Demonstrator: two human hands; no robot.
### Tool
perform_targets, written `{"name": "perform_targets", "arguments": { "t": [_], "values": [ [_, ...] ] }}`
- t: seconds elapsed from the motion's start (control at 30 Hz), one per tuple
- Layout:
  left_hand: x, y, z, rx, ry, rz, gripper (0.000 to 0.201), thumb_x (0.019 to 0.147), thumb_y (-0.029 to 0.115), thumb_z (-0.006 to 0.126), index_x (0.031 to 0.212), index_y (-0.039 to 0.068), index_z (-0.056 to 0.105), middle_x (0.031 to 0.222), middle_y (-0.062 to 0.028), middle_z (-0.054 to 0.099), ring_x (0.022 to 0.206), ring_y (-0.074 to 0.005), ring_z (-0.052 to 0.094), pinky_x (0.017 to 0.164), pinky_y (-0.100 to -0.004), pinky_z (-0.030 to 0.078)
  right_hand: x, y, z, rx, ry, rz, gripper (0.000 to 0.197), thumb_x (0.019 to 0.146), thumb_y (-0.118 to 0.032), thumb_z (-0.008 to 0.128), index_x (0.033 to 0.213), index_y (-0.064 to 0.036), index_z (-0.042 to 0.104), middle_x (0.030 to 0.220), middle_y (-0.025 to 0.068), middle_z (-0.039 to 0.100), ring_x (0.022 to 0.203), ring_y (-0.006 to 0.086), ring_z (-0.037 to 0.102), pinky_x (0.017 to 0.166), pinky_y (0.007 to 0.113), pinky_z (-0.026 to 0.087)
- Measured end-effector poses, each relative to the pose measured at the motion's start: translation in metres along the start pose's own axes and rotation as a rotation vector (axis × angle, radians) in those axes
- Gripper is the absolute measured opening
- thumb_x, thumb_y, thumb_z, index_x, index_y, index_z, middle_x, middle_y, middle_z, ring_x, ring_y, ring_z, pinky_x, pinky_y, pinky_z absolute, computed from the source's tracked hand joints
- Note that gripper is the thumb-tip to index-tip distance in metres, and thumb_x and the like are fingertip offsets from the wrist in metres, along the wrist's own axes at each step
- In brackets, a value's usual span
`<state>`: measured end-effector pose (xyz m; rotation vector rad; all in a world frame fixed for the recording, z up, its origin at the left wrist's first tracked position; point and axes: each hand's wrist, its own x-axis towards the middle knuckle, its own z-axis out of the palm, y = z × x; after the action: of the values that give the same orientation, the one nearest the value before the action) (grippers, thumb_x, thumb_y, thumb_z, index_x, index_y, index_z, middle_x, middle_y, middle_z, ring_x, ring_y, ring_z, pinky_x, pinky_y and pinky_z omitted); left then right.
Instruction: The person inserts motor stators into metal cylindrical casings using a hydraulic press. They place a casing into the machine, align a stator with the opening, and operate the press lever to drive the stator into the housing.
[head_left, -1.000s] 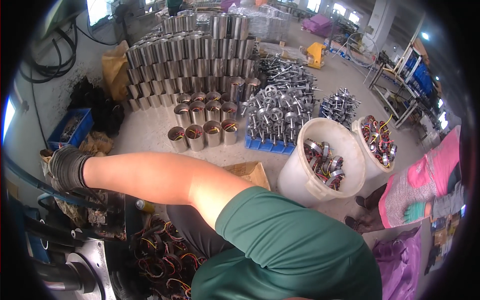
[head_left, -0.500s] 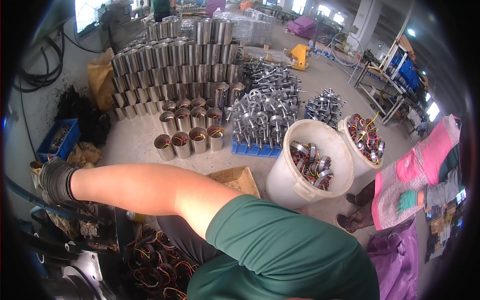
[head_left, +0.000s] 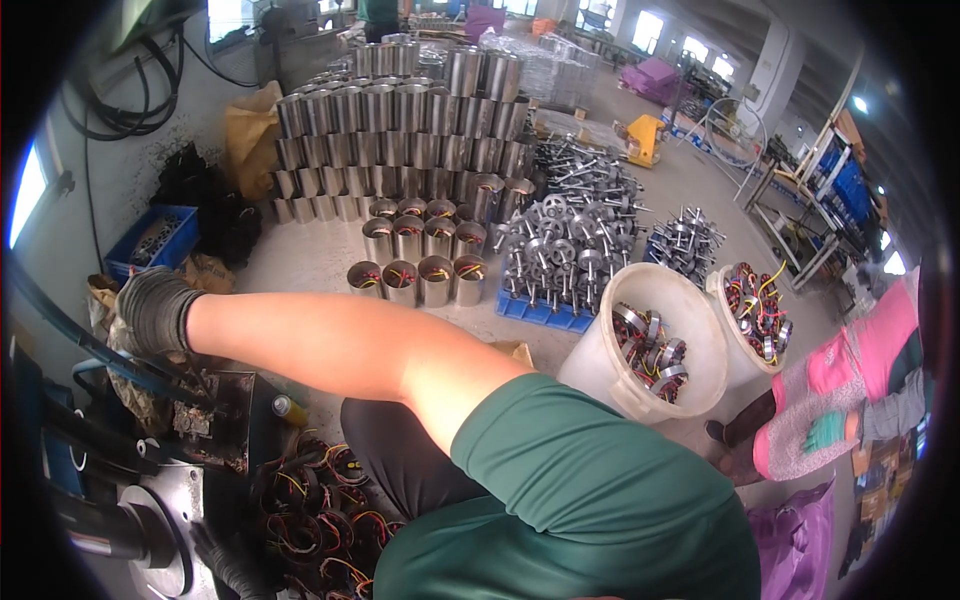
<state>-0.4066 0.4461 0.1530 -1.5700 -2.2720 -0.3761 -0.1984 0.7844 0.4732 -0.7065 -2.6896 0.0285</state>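
Observation:
My right arm reaches across to the left. Its grey-gloved hand is beside a hose and dirty cloth-like bundles; its fingers are turned away and hidden. At the lower left, my left hand in a dark glove lies with fingers stretched out against the metal plate of a machine. A thick shaft and a round disc sit by that plate. Near this hand, several wound motor stators with red and yellow wires lie in a dark heap.
Steel cylinders stand stacked at the back; the front ones contain wired parts. Rotors with shafts fill blue crates. White tubs hold stators. A co-worker in a pink apron stands right. A yellow can stands near my knee.
The view has shifted, so the surroundings sit farther right and slightly lower. My left hand has come into sight at the machine plate. My right arm stays stretched to the left.

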Motion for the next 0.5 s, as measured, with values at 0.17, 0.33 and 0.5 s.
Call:
{"name": "perform_targets", "arguments": {
  "t": [0.17,0.33,0.5],
  "values": [
    [-0.007,0.04,-0.006,-0.403,-0.343,0.369,0.039,0.086,0.017,0.07,0.124,0.01,0.066,0.13,-0.0154,0.064,0.121,-0.0383,0.059,0.103,-0.0483,0.048,-0.023,0.004,-0.014,-0.112,-0.045,-0.194,0.045,0.1,-0.037,0.053,0.133,-0.0119,0.069,0.126,0.0122,0.072,0.114,0.0323,0.07,0.102,0.049,0.052],
    [-0.005,0.04,-0.028,-0.433,-0.117,0.379,0.025,0.082,0.011,0.072,0.107,0.01,0.071,0.119,-0.015,0.067,0.11,-0.0375,0.062,0.093,-0.0444,0.05,-0.078,0.006,-0.019,0.142,0.18,-0.074,0.032,0.09,-0.034,0.059,0.095,-0.0057,0.073,0.09,0.0194,0.072,0.087,0.038,0.071,0.081,0.05,0.055],
    [0.024,0.04,-0.075,-0.766,-0.096,0.157,0.01,0.084,0.001,0.067,0.094,0.002,0.066,0.111,-0.0159,0.067,0.099,-0.0294,0.064,0.089,-0.036,0.051,-0.139,0.036,0.012,0.055,0.199,-0.217,0.026,0.09,-0.034,0.062,0.091,-0.0084,0.067,0.086,0.0169,0.07,0.081,0.0385,0.068,0.078,0.05,0.055]
  ]
}}
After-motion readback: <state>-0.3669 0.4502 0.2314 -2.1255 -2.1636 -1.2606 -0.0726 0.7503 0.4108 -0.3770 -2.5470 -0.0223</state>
